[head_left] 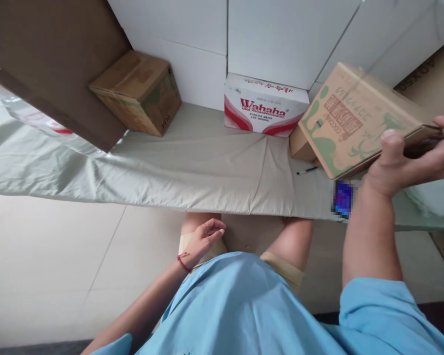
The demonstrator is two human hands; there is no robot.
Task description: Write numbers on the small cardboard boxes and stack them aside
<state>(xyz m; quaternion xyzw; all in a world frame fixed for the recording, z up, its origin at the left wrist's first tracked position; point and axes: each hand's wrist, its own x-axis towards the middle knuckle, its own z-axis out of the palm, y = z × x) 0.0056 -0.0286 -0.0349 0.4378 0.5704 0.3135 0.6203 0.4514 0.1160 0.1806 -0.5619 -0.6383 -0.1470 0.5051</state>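
Note:
At the right, my right hand (pixel 403 158) grips the near right edge of a cardboard box (pixel 355 118) printed with green palm shapes and the word coconut. My thumb presses on the printed face and the fingers wrap round the edge. The cardboard box is tilted; part of another brown box (pixel 300 143) shows beneath it. My left hand (pixel 206 236), with a red string at the wrist, lies over my thigh below the bench edge. Its fingers are loosely bent, and it holds nothing.
Against the wall stand a white and red Wahaha water carton (pixel 264 106) and a brown box (pixel 140 93) on the cloth-covered bench (pixel 192 162). A pen (pixel 306 171) and a blurred-out phone-like screen (pixel 343 198) lie near the right. Wrapped bottles (pixel 48 123) are at left.

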